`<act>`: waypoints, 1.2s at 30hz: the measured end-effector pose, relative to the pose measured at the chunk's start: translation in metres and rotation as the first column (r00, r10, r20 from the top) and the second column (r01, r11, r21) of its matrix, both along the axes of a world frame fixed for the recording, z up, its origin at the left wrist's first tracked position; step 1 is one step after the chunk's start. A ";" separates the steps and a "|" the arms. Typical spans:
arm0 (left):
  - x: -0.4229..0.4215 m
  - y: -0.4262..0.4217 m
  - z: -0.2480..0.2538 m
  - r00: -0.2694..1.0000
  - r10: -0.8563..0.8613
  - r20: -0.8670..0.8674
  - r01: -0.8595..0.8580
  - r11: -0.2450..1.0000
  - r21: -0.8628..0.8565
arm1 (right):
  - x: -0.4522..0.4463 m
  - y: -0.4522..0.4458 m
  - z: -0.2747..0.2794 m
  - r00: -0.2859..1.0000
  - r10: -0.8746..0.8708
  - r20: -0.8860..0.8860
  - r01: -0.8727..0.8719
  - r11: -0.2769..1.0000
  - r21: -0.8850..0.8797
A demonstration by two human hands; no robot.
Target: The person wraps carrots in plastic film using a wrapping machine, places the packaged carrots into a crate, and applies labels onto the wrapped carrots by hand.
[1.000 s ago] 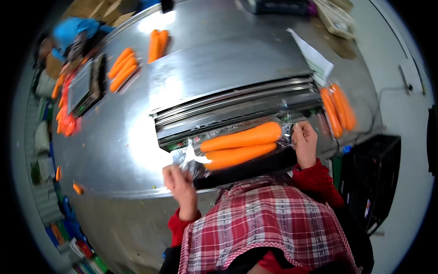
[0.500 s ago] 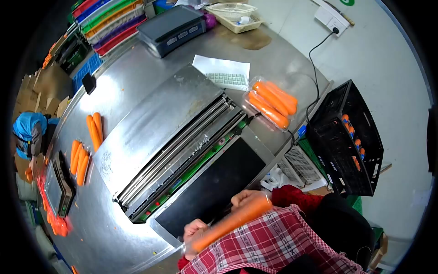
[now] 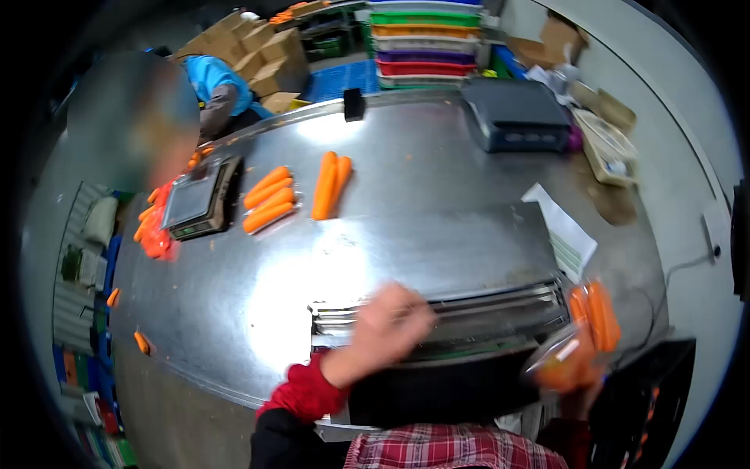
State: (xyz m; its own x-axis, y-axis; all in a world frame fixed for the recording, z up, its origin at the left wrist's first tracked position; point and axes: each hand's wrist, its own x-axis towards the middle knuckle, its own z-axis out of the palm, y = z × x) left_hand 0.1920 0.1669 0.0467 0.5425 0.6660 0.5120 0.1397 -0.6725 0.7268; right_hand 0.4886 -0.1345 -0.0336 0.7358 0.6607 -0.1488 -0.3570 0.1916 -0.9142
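My left hand [image 3: 391, 324], blurred by motion, is over the left part of the wrapping machine [image 3: 469, 320] with its rollers, fingers curled; what it holds, if anything, cannot be made out. At the lower right, my right hand [image 3: 582, 395] grips a film-wrapped carrot pack [image 3: 564, 361], partly hidden behind it and smeared. Just beyond that pack lies another wrapped carrot pack [image 3: 600, 316] on the table's right side. Two groups of carrots, a wrapped pack [image 3: 269, 199] and a loose-looking pair [image 3: 331, 186], rest left of the machine's top.
A scale [image 3: 201, 199] stands at the left beside a red bag [image 3: 160, 227] with carrots. Paper [image 3: 564, 234] lies right of the machine. A grey case [image 3: 516, 113] and a basket [image 3: 605, 148] are at the back. Another person in blue [image 3: 215, 82] is far left; a black crate [image 3: 648, 406] is lower right.
The wrapped carrots went from between both hands to my right hand at the right side. My left hand moved away from them to above the rollers. The view has swung left and up.
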 end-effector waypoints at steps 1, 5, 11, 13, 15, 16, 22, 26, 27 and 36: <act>-0.020 0.050 -0.006 0.982 0.191 0.018 -0.191 0.979 0.067 | 0.040 -0.005 -0.007 0.998 -0.052 0.024 0.052 0.999 0.011; -0.078 0.245 -0.069 0.662 0.613 -0.431 -0.619 0.771 0.146 | 0.175 -0.031 -0.030 0.789 -0.613 -0.051 0.574 0.763 -0.298; -0.055 0.361 -0.142 0.433 0.559 -0.707 -0.601 0.764 0.236 | 0.318 -0.100 -0.123 0.749 -0.548 0.373 0.605 0.335 -0.722; -0.041 0.379 -0.163 0.405 0.462 -0.789 -0.578 0.798 0.171 | 0.307 -0.107 -0.115 0.687 -0.076 0.723 0.720 -0.058 -0.691; -0.036 0.393 -0.175 0.422 0.446 -0.789 -0.596 0.792 0.129 | 0.291 -0.114 -0.106 0.664 0.025 0.747 0.748 -0.027 -0.663; -0.037 0.395 -0.177 0.425 0.456 -0.782 -0.631 0.768 0.105 | 0.281 -0.111 -0.100 0.635 0.125 0.763 0.765 0.038 -0.643; -0.076 0.391 -0.146 0.554 0.575 -0.601 -0.701 0.713 0.036 | 0.265 -0.083 -0.083 0.568 0.072 0.820 0.754 0.353 -0.553; -0.114 0.370 -0.110 0.587 0.467 -0.661 -0.640 0.768 -0.026 | 0.258 -0.036 -0.069 0.502 0.117 0.857 0.665 0.581 -0.469; -0.121 0.367 -0.122 0.595 0.453 -0.664 -0.600 0.800 0.009 | 0.248 -0.021 -0.062 0.506 0.112 0.855 0.658 0.590 -0.467; -0.056 0.344 -0.123 0.478 0.565 -0.672 -0.589 0.774 0.232 | 0.148 0.057 0.025 0.428 0.280 0.859 0.461 0.750 -0.474</act>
State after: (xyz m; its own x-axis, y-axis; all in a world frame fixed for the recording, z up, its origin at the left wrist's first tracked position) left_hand 0.1362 0.5111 -0.0764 0.2010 0.9681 0.1498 0.9364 -0.2348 0.2608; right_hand 0.6366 -0.0779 -0.0089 0.7351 0.6126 0.2904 0.6462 -0.5037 -0.5733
